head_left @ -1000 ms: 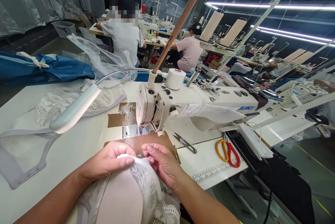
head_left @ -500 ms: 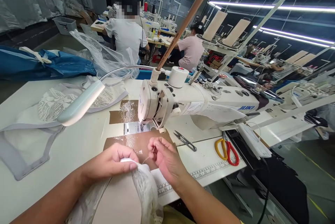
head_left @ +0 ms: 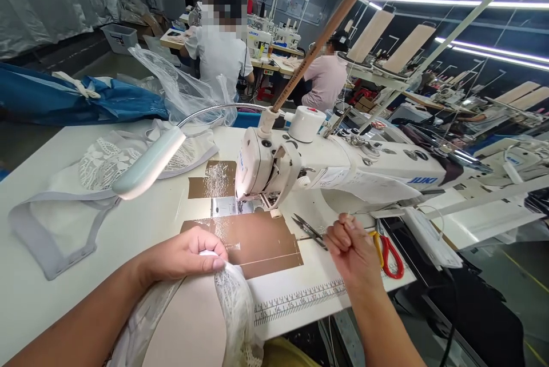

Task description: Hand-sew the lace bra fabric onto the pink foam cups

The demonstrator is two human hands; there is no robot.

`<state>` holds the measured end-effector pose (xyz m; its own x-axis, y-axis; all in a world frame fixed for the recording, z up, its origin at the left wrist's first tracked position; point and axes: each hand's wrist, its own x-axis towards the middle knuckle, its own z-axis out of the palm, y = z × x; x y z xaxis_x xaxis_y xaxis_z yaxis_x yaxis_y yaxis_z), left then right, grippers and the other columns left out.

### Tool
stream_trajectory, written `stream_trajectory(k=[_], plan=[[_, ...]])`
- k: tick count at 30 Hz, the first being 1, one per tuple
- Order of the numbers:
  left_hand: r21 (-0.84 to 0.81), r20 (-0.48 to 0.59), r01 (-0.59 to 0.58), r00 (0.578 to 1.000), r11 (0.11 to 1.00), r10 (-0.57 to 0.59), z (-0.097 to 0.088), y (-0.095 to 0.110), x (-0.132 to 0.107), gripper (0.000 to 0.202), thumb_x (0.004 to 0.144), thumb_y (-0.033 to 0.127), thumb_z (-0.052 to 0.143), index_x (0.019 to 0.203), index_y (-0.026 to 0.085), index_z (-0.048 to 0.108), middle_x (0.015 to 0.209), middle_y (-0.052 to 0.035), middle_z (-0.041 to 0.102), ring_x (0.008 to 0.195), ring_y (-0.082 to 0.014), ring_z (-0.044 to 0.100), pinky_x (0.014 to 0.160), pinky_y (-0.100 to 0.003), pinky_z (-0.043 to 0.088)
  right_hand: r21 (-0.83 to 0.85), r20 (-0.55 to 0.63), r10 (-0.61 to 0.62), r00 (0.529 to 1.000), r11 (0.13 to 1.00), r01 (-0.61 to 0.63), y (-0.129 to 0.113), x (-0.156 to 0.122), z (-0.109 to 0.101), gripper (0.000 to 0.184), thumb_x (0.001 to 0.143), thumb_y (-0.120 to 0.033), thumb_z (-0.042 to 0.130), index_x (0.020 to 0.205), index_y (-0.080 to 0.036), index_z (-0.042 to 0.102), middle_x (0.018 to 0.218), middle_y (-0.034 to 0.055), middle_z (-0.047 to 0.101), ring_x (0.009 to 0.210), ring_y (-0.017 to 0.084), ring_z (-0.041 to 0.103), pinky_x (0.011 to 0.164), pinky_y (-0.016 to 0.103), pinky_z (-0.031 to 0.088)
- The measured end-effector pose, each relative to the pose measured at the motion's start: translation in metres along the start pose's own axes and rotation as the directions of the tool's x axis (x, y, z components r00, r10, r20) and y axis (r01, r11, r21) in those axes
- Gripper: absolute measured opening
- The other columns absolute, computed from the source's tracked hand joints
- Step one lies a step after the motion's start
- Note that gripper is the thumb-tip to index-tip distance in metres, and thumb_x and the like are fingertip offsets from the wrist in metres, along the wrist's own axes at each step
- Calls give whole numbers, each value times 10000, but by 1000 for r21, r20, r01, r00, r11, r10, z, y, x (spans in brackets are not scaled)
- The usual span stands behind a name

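My left hand (head_left: 191, 255) is closed on the edge of a white lace bra (head_left: 234, 292), thumb on top. Below it shows the bra's smooth beige cup (head_left: 189, 321); the rest drops over the table's front edge. A fine pale thread (head_left: 272, 259) runs rightward from the bra toward my right hand (head_left: 349, 247). That hand is raised over the table, thumb and fingers pinched on the thread's end. Just behind the right hand lie thread snips (head_left: 306, 226), partly covered, and scissors with one yellow and one red handle (head_left: 393, 258).
A white sewing machine (head_left: 295, 161) stands ahead, its needle area over a metal plate and brown tape (head_left: 257, 235). Another lace bra (head_left: 64, 218) lies left, under a bent-neck lamp (head_left: 150, 164). A printed ruler (head_left: 300, 301) lines the front edge. Two people sit beyond.
My right hand has moved right, away from the bra, drawing the thread out long and straight. My left hand keeps its hold on the bra. The view has shifted slightly.
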<state>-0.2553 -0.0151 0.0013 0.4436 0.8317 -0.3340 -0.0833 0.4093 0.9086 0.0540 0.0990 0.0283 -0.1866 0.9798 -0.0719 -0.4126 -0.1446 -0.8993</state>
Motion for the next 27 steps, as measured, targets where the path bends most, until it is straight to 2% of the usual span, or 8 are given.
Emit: stream_trajectory(k=[6,12,16,21,27], plan=[[14,34,10,999,1000,-10,-1,3,0,305,787,407,687,765,105,657,608,6,487,550,-107,389,517,-212,305,-101,-200,-203,958,977,186,-20,10,-42,254,681,-251,767,750,-171,537,492,-91,348,415,35,279,373,128,239],[17,47,27,999,1000,-27,-1,3,-1,300,788,409,679,774,111,657,605,7,478,548,-111,377,513,-220,305,-142,-307,-299,904,953,267,-37,13,-73,174,691,-204,736,709,-174,566,474,-78,364,389,26,277,353,174,172],[20,50,34,998,999,-35,-2,2,-1,298,789,408,678,773,111,652,607,10,481,549,-111,377,516,-220,285,-171,-350,-353,868,935,311,-46,11,-78,123,729,-130,701,689,-173,593,484,-56,374,416,29,323,372,208,165],[23,60,43,997,999,-44,-1,5,-1,311,783,417,683,756,110,641,602,17,470,549,-104,357,509,-219,266,-230,-380,-468,798,883,408,-52,10,-78,133,700,-103,707,686,-169,593,505,-49,389,438,41,341,378,220,162],[20,63,39,997,999,-40,0,4,-2,302,801,409,670,778,109,644,617,12,476,560,-103,366,514,-216,282,-246,-381,-481,789,876,415,-59,8,-82,142,727,-68,665,646,-168,605,463,-37,403,414,37,365,384,248,161]])
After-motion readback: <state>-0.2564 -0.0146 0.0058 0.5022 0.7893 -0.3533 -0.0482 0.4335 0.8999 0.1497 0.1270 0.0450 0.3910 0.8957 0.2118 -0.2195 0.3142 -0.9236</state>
